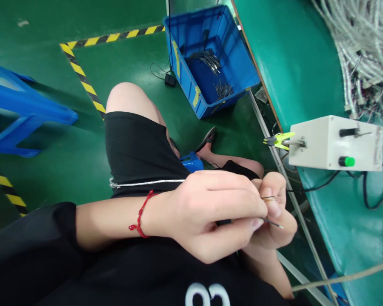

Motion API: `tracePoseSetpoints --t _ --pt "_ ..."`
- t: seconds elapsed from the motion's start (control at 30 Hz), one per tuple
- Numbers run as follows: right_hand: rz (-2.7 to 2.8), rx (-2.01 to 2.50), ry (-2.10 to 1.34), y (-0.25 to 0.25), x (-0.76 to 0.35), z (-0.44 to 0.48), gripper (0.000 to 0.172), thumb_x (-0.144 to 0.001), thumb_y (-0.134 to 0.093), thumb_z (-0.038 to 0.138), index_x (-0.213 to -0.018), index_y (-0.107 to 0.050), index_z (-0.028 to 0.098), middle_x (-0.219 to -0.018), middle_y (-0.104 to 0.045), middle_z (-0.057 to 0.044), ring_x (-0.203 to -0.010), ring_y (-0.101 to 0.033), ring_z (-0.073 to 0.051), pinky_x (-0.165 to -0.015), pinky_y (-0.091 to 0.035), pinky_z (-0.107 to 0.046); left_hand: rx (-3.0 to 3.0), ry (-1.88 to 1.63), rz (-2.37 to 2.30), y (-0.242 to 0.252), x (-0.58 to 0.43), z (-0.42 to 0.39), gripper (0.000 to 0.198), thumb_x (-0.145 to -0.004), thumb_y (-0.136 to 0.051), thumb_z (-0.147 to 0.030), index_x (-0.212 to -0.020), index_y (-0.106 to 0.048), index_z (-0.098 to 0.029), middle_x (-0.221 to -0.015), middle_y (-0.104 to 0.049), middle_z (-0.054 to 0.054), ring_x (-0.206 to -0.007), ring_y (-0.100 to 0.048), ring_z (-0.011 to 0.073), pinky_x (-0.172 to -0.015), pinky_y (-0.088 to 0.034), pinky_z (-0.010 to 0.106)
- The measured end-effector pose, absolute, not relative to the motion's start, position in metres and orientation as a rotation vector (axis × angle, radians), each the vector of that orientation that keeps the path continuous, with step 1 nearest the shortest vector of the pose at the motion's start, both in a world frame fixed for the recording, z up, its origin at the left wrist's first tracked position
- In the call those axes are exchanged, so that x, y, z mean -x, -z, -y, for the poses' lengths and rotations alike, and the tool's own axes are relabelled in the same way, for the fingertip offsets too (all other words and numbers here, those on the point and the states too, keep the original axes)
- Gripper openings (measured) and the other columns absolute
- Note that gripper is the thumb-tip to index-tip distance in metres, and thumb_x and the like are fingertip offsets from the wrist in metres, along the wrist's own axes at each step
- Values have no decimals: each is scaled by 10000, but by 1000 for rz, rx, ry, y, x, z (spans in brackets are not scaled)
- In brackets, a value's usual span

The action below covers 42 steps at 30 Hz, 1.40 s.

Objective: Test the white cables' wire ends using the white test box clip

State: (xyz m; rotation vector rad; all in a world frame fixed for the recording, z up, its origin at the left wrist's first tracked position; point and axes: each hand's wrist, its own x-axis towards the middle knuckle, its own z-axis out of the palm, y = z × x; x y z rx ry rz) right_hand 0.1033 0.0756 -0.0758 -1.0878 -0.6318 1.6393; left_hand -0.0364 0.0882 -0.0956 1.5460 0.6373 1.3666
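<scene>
My left hand, a red braided bracelet at its wrist, reaches across from the left with its fingers pinched. Between its thumb and fingertips is a thin dark wire, whose light tip sticks out to the right. Close against it, my right hand is closed, with thumb and finger pressed on a fine brownish wire. The fingers hide most of both wires, and I cannot tell whether they join. A whitish cord lies over the black shorts and disappears behind my left hand.
Right, a green-topped bench carries a pale box machine with a green knob, yellow-handled pliers and bundled clear-sleeved cables. A blue crate holding dark cable pieces stands on the floor. A blue stool is left.
</scene>
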Motion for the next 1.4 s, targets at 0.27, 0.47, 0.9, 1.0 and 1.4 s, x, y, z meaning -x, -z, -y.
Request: tracePoseSetpoints --t 0.27,0.47,0.9,1.0,1.4 --pt "613 1071 -1670 76 -103 -76 199 -791 -732 234 -718 -548 244 -525 -371 83 -437 -192 -72 -358 -212 -183 -1557 -1337 -607 95 38 -91 119 -897 -651 -33 -956 -716 -113 -876 -785 126 -861 -809 219 -866 -680 267" --pt "589 1131 -1637 84 -106 -73 191 -787 -780 335 -762 -601 275 -555 -383 73 -437 -306 -93 -398 -355 -218 -1419 -1308 -627 98 37 -91 85 -896 -694 -62 -939 -717 -132 -811 -740 78 -737 -730 182 -707 -619 259" --pt "566 1151 -1537 100 -108 -61 109 -865 -754 352 -863 -673 280 -615 -489 63 -525 -447 -105 -589 -532 -251 -955 -1162 -682 103 35 -90 67 -894 -789 -120 -891 -722 -117 -797 -698 52 -680 -607 137 -601 -486 242" --pt "558 1169 -1530 100 -108 -62 110 -876 -775 340 -862 -687 275 -602 -537 61 -528 -500 -108 -586 -539 -247 -956 -1154 -685 104 35 -90 59 -895 -784 -121 -895 -725 -115 -793 -700 55 -680 -606 137 -591 -478 237" --pt "508 1209 -1511 102 -112 -68 106 -849 -886 298 -849 -784 269 -707 -734 60 -537 -629 -58 -565 -570 -160 -1096 -1175 -693 104 39 -96 88 -961 -706 -139 -907 -767 -106 -820 -755 93 -697 -683 163 -606 -522 259"
